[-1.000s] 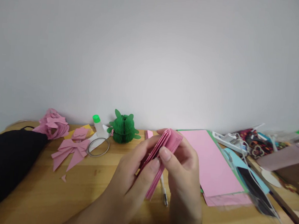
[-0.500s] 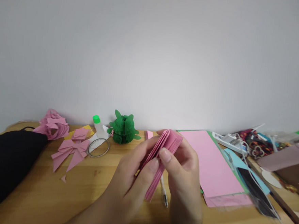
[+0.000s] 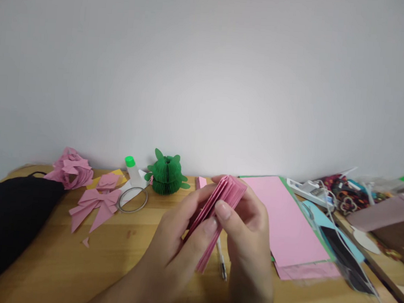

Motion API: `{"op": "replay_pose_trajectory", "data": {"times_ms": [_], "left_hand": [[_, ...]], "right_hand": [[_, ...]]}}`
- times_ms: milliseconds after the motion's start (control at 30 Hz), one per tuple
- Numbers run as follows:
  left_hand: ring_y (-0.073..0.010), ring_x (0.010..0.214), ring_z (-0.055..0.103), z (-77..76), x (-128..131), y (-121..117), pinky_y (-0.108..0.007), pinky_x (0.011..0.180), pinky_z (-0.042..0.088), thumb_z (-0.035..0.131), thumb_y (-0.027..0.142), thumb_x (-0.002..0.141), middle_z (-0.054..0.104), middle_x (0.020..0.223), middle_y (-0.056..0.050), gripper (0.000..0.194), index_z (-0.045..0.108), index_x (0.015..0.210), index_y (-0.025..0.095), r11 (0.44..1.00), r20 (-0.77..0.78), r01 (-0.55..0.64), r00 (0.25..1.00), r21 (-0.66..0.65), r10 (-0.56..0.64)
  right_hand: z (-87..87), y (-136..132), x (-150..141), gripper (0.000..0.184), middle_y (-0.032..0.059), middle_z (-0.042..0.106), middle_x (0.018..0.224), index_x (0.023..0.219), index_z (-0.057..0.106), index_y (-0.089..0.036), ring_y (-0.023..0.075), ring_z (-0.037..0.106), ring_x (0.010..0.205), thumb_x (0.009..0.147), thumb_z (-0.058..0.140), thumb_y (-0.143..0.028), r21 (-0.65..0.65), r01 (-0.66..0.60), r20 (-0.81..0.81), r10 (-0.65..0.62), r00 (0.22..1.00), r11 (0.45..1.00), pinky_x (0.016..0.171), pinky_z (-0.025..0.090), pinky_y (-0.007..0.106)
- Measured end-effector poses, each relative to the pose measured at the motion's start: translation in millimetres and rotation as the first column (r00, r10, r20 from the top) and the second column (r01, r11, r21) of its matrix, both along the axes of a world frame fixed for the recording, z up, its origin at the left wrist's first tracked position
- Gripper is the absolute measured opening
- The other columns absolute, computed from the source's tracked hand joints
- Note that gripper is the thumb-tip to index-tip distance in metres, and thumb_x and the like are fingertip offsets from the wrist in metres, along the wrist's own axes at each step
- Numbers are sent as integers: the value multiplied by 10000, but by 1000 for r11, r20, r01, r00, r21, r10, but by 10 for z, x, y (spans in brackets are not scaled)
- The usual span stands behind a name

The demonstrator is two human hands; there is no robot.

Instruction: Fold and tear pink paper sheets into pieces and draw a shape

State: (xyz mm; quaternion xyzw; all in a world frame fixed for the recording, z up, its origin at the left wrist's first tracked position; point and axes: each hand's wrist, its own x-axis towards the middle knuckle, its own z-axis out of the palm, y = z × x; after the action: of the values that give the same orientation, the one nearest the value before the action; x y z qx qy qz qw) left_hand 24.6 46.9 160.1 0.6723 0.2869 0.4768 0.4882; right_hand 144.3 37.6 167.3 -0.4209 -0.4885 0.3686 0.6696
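Observation:
Between my hands, above the table, is a narrow stack of pink accordion-folded paper [image 3: 232, 193], tilted with its top leaning right. My left hand [image 3: 185, 238] wraps its left side, thumb pressed on the pleats. My right hand [image 3: 250, 228] grips the other side, its thumb lying across the front near the middle. The fingers behind the paper are mostly hidden. A pen [image 3: 221, 261] lies on the table below the paper, partly covered by my hands.
Pink paper bows [image 3: 96, 202], a metal ring [image 3: 132, 199], a glue stick [image 3: 134, 172] and a green pleated paper figure [image 3: 166, 174] sit left. Pink sheets [image 3: 287, 222], a power strip [image 3: 306, 191] and cables lie right. A black bag [image 3: 13, 221] covers the left edge.
My left thumb has shifted slightly right and the pleats at the top of the pink paper have spread a little. Both hands keep their hold in the same place.

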Motion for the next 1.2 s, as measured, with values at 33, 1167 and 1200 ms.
{"op": "replay_pose_trajectory", "data": {"times_ms": [33, 1167, 1200], "left_hand": [[-220, 1069, 622, -2, 0, 1, -364, 883, 538, 432, 376, 974, 654, 1215, -45, 398, 494, 1362, 315, 1000, -7, -1, 1000, -2, 1], [-217, 1020, 639, 26, -13, 4, -351, 831, 551, 369, 353, 992, 672, 1177, -41, 394, 486, 1367, 320, 999, -48, -12, 999, 41, 14], [-214, 1015, 640, 26, -13, 3, -347, 827, 550, 370, 353, 992, 671, 1176, -38, 392, 485, 1366, 324, 999, -49, -15, 999, 41, 17]], "right_hand": [[3, 0, -2, 234, 3, 702, 847, 992, 691, -276, 152, 649, 722, 780, 725, -370, -4, 2, -2, -2, 1000, 1000, 579, 564, 247], [68, 11, -29, 199, -18, 676, 743, 894, 691, -270, 136, 621, 639, 749, 744, -396, 13, 6, -20, -5, 1000, 1000, 535, 538, 235], [72, 11, -31, 200, -17, 674, 741, 893, 692, -267, 135, 621, 637, 747, 745, -394, 11, 6, -26, -5, 1000, 1000, 533, 537, 232]]}}
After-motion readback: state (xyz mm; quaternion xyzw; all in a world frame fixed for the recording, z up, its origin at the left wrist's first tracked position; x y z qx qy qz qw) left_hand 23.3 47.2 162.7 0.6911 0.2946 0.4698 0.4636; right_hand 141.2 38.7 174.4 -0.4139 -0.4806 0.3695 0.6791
